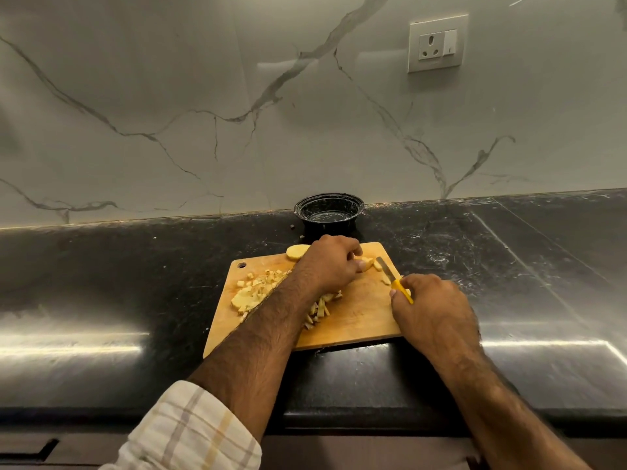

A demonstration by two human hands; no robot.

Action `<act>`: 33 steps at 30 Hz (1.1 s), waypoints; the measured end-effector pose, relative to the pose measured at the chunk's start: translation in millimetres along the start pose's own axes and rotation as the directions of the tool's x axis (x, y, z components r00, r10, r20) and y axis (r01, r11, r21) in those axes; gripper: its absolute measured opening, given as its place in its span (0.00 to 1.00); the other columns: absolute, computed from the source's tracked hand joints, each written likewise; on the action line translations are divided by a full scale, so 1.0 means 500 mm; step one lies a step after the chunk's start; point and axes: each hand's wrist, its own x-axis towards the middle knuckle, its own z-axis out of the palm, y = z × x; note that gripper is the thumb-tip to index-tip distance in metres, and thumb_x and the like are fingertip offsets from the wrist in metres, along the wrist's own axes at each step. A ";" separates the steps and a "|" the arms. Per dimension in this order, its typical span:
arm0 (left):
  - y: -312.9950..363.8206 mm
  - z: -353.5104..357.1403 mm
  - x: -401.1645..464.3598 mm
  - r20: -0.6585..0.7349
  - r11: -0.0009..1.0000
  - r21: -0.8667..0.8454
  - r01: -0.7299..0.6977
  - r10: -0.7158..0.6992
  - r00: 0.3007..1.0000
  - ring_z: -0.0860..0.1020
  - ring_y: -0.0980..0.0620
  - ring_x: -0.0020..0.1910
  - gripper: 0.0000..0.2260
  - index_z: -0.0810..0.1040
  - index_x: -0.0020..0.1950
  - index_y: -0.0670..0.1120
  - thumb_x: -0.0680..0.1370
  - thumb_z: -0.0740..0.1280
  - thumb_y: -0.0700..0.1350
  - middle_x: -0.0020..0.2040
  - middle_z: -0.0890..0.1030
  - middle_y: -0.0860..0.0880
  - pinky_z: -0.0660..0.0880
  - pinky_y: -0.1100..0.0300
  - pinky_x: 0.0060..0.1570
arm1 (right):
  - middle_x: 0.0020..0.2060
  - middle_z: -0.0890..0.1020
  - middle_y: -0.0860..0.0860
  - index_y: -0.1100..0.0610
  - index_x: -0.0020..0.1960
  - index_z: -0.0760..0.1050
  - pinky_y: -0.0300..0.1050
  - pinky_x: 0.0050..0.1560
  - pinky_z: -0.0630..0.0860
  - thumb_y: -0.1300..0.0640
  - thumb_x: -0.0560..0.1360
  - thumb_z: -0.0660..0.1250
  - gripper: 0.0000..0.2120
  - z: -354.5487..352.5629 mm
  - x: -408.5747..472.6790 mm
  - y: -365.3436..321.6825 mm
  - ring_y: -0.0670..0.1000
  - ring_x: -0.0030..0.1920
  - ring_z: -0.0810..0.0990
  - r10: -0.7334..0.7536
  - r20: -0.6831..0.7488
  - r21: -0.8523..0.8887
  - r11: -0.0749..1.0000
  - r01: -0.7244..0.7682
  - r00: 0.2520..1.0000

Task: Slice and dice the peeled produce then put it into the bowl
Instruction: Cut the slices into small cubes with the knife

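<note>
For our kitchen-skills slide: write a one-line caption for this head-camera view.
Left hand steadies a potato piece while the right hand slices with a yellow-handled knife; black bowl waits empty.

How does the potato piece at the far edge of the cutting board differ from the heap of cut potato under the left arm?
The potato piece is one large rounded chunk, uncut; the heap is many small dice and strips. The piece lies at the cutting board's far edge, the heap at its left middle. Both are pale yellow and peeled.

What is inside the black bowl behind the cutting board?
The black bowl shows only its shiny dark bottom, with no cut pieces visible. Its near inner wall is hidden by its own rim. The diced pieces lie on the cutting board.
</note>
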 end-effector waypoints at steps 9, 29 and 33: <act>0.004 -0.008 0.003 0.026 0.983 0.177 -0.042 0.038 0.999 0.71 0.50 0.70 0.15 0.80 0.67 0.57 0.82 0.71 0.45 0.70 0.76 0.53 0.69 0.42 0.73 | 0.43 0.82 0.46 0.48 0.60 0.82 0.45 0.41 0.74 0.43 0.80 0.64 0.14 -0.005 -0.002 0.003 0.49 0.43 0.79 0.054 -0.016 0.019 0.998 -0.054 0.998; 0.045 0.023 0.023 0.026 0.981 0.186 -0.063 0.059 0.998 0.66 0.51 0.71 0.06 0.85 0.57 0.55 0.81 0.71 0.51 0.70 0.74 0.55 0.63 0.41 0.67 | 0.44 0.82 0.48 0.48 0.60 0.81 0.46 0.43 0.78 0.43 0.81 0.63 0.14 -0.020 -0.012 -0.009 0.49 0.43 0.79 -0.007 -0.048 -0.023 1.000 0.006 0.999; 0.047 0.020 0.026 0.018 0.981 0.183 -0.060 0.058 0.998 0.66 0.51 0.71 0.06 0.86 0.56 0.56 0.80 0.72 0.51 0.70 0.74 0.56 0.64 0.42 0.67 | 0.45 0.83 0.48 0.48 0.61 0.81 0.45 0.43 0.78 0.43 0.82 0.62 0.15 -0.019 -0.014 -0.015 0.48 0.42 0.78 -0.048 -0.028 -0.045 0.998 0.047 0.998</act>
